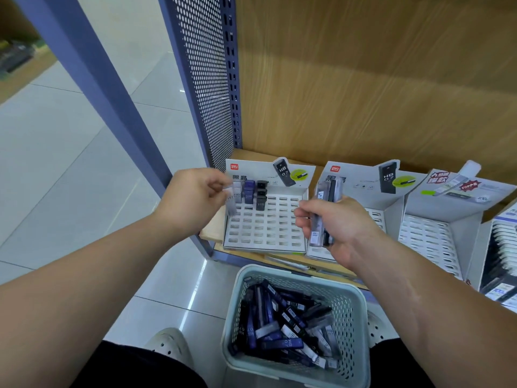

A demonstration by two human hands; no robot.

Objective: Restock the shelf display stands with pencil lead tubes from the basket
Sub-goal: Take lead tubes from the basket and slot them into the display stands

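Left hand reaches over the near left corner of the left stand and pinches a clear tube between thumb and curled fingers. The tube is upright and blurred, so I cannot tell whether its lower end touches the slotted tray.

Just beside it, a few standing tubes fill the back left slots of that stand: pale, blue and black, side by side.

The right hand is held in front of the middle stand, its fingers wrapped round a bundle of tubes that pokes out above and below the fist.

A third stand sits further right; all three rest on the wooden shelf, next to a perforated side panel.

Below the shelf edge, on the tiled floor, stands a pale green basket — inside it lies a heap of loose tubes, mostly dark and blue, lying crisscross.

A light shoe shows left of the basket.
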